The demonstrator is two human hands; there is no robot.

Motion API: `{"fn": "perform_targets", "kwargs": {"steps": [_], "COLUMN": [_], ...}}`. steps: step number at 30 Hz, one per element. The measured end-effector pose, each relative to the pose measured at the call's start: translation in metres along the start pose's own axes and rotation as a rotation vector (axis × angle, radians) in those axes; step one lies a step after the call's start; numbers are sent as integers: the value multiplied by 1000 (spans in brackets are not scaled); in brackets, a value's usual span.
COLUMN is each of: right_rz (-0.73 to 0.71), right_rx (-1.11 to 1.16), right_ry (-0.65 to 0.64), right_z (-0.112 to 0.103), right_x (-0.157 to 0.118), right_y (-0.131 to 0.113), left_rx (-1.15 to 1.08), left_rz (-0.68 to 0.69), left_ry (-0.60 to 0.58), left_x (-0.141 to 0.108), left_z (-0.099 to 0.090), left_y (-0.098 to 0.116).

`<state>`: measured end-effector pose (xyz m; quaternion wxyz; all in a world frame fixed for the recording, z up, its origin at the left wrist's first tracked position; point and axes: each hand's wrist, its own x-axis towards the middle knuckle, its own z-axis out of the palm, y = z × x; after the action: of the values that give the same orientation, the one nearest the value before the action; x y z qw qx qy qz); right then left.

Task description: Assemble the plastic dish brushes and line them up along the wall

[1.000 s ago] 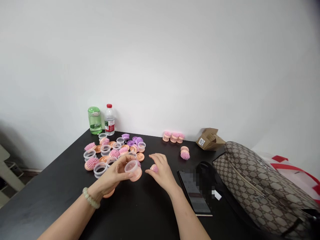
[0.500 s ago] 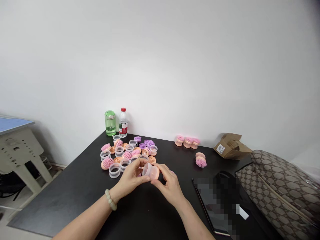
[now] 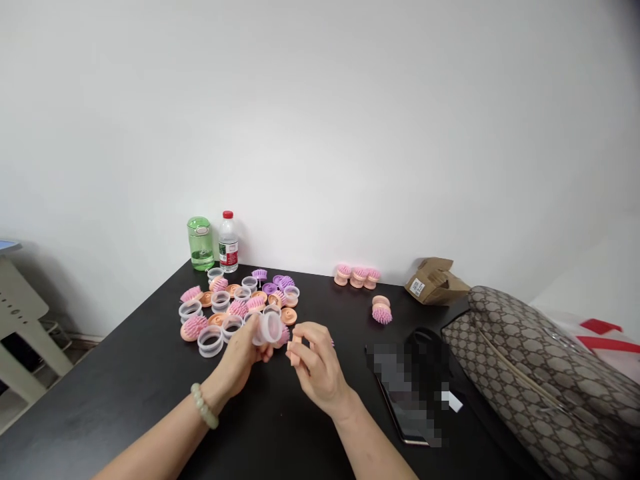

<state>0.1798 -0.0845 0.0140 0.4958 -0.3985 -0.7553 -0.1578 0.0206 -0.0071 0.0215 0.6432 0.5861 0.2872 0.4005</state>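
Note:
My left hand [image 3: 239, 359], a beaded bracelet at its wrist, is closed on a translucent plastic cup-like ring [image 3: 271, 327] raised above the table. To its right, my right hand [image 3: 323, 370] pinches a peach plastic piece [image 3: 296, 348], partly covered by the fingers. A gap separates the two parts. Close to the left hand lie several loose parts: clear rings [image 3: 211, 340], pink bristle heads [image 3: 194, 327], peach discs [image 3: 289, 315] and purple pieces [image 3: 270, 289]. A pink bristle head [image 3: 283, 335] shows behind the held ring.
Against the wall stand a green bottle [image 3: 201, 245] and a red-capped water bottle [image 3: 229, 243]. Three pink-and-peach brushes [image 3: 357, 277] line the back, with another brush [image 3: 381, 310] nearer. At right are a cardboard box [image 3: 436, 283], a dark tablet-like device [image 3: 400, 400] and a patterned bag [image 3: 540, 360].
The peach piece has come away from the clear ring. My hands have moved apart, one part in each. The view has shifted slightly to the right.

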Motion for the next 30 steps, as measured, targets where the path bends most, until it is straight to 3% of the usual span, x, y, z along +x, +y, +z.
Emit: {"fn": "perform_targets", "kwargs": {"steps": [4,6,8,10,13,15,21,27,30], "right_rz": [243,405,520,543,453,394,349,538,625], "right_rx": [44,62,57,25,-20,-29,-27,-27,-36], "right_ry": [55,42,-49,-208,-456,-556,-670,-487,-543], "right_z": [-11,-21,-31,-37,-35,-28,-17,-43,-48], "right_x": [1,2,4,5,3,0,-5,-12,-22], "right_y": [10,18,25,30,31,30,32,51,62], "left_rx": [194,381,573,770,1031,1153,1340,1317,1337], "left_rz": [136,228,307,415,594,654,620,612,600], "left_ry": [92,49,-46,-126,-223,-291,-348,-343,-350], "left_x": [5,5,3,-1,-6,-6,-2,0,0], "left_z": [-12,-18,-19,-17,-12,-11,-16,-17,-16], "left_y": [9,13,15,15,11,7,0,2,2]}}
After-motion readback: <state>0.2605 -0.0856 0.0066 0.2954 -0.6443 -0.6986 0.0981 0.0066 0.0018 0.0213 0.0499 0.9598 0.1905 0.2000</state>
